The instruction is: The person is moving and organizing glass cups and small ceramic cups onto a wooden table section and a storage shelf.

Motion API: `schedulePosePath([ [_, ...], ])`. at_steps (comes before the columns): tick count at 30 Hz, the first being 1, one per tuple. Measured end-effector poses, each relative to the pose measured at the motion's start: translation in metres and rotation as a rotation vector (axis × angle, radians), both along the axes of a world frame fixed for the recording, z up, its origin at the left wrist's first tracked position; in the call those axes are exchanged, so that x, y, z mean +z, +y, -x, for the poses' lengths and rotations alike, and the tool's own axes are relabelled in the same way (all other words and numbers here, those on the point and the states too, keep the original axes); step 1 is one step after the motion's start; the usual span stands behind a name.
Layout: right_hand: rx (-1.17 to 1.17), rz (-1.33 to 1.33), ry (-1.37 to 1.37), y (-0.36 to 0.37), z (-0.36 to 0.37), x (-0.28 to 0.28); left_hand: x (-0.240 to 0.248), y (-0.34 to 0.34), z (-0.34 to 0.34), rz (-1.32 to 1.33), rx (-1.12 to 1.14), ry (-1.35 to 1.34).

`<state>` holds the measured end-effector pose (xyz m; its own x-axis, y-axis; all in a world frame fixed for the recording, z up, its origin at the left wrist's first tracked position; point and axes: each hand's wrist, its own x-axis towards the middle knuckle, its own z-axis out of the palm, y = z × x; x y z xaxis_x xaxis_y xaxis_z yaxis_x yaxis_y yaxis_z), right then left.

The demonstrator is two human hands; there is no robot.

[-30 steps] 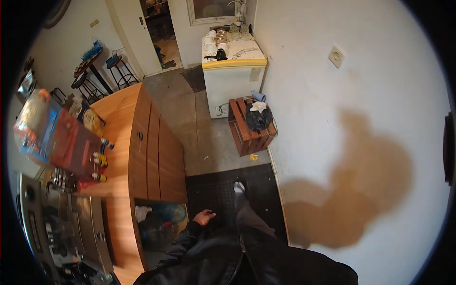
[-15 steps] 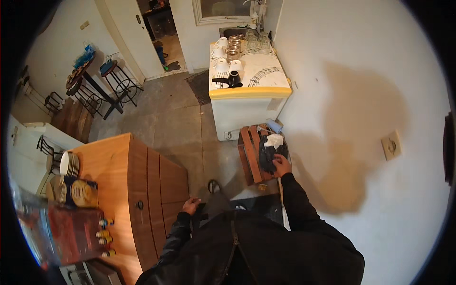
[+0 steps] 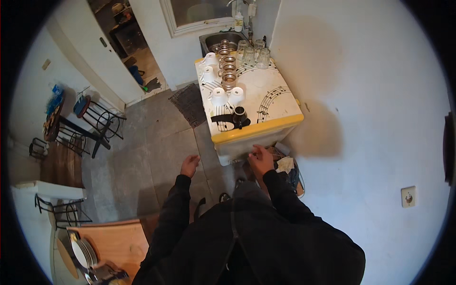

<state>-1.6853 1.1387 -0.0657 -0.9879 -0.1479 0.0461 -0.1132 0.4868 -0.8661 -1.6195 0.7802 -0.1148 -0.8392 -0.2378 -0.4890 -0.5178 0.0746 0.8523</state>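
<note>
grey tiled floor (image 3: pixel 142 156), right hand (image 3: pixel 260 158) grip unclear at low cabinet (image 3: pixel 247 114), left hand (image 3: pixel 190 165) empty, half open

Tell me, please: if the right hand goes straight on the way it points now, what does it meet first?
Probably the white front of the cabinet, just under its yellow edge. The right hand points up and forward, very near it; depth is unclear from above, so it may already touch.

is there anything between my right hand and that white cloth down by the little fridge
Nothing visible stands between them. Your right hand hangs at the front lower edge of the small fridge, and the white cloth lies just to its right on the dark pile in the crate, with open space between.
</note>
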Motion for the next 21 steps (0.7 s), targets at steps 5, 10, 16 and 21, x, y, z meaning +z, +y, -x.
schedulePosePath([
  [5, -0.099, 0.094, 0.158, -0.045, 0.124, 0.047, 0.031, -0.017, 0.119, 0.179, -0.078, 0.263],
  [10, 0.017, -0.077, 0.176, -0.073, 0.253, 0.055, 0.057, -0.027, 0.208, 0.283, -0.203, 0.365],
  [16, 0.150, -0.189, 0.005, -0.103, 0.314, 0.026, 0.059, -0.022, 0.297, 0.620, -0.400, 0.574],
  [21, 0.072, -0.183, -0.148, -0.105, 0.319, 0.024, 0.053, -0.030, 0.349, 0.346, -0.575, 0.489],
])
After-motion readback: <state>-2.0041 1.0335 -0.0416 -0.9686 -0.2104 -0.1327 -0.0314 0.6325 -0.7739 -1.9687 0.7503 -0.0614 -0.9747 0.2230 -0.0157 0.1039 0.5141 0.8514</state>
